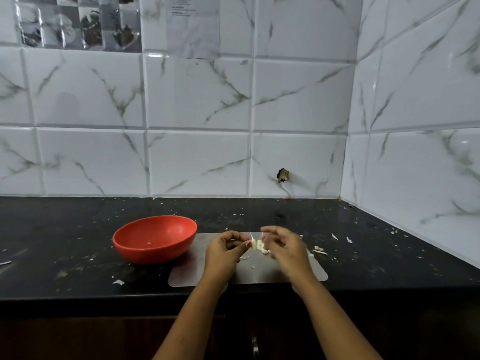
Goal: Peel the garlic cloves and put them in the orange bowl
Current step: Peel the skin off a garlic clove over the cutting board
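While the left hand [226,246] pinched a garlic clove [254,245] in curled fingers above the grey mat [187,276] at the tabletop's [65,255] front edge, the right hand [283,249] hovered just beside it, too blurred to tell whether it gripped any skin. Peeling looked under way, with papery scraps [319,249] scattered right of the mat. Beside the mat's far left corner, the orange bowl [155,252] held only one pale bit [148,242], so most work seemingly remained. Print on the wall paper [193,27] was unreadable.
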Demonstrator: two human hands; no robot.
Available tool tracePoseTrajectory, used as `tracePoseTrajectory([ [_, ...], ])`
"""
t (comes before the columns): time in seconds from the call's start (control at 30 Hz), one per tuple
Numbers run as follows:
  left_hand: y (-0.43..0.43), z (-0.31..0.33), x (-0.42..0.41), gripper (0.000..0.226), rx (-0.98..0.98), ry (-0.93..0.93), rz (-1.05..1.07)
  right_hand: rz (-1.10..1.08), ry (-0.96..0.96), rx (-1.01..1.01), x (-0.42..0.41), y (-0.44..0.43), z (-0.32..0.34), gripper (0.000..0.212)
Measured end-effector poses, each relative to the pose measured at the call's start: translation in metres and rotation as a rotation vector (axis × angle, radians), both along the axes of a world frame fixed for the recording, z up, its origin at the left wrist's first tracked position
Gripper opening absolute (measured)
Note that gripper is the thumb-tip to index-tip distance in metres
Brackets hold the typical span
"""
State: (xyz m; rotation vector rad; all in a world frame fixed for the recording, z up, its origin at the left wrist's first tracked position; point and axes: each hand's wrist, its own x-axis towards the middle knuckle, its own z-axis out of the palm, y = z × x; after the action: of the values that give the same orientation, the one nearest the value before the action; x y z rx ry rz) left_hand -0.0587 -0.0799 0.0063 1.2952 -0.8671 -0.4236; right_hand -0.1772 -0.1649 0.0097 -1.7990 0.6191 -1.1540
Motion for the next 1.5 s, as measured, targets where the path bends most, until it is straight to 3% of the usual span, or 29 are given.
tracePoseTrajectory([
  [0.27, -0.001, -0.004, 0.005, 0.008, -0.03, -0.018, 0.034, 0.246, -0.132, 0.248, 0.011, 0.009, 0.0, 0.013],
  [0.37, -0.001, -0.004, 0.002, 0.007, 0.033, -0.115, 0.031, 0.217, -0.191, 0.237, 0.009, 0.012, 0.0, 0.016],
  [0.5, -0.003, -0.004, -0.002, 0.026, 0.145, -0.391, 0.065, 0.153, -0.226, 0.167, 0.011, 0.017, -0.002, 0.017],
  [0.63, -0.002, -0.003, -0.002, 0.023, 0.13, -0.436, 0.027, 0.115, -0.211, 0.1, 0.01, 0.017, -0.004, 0.019],
  [0.87, 0.0, -0.003, -0.005, 0.015, 0.037, -0.244, 0.03, 0.082, -0.154, 0.007, 0.01, 0.015, -0.005, 0.025],
  [1.13, 0.003, 0.002, -0.006, 0.018, -0.011, 0.024, -0.144, 0.03, -0.126, -0.07, 0.014, 0.013, -0.008, 0.021],
  [1.37, 0.002, 0.0, -0.001, 0.02, -0.022, 0.052, -0.132, 0.115, -0.16, -0.013, 0.014, 0.013, -0.008, 0.022],
  [1.5, -0.001, -0.001, 0.0, 0.015, -0.011, 0.045, -0.105, 0.141, -0.188, 0.028, 0.013, 0.016, -0.007, 0.01],
])
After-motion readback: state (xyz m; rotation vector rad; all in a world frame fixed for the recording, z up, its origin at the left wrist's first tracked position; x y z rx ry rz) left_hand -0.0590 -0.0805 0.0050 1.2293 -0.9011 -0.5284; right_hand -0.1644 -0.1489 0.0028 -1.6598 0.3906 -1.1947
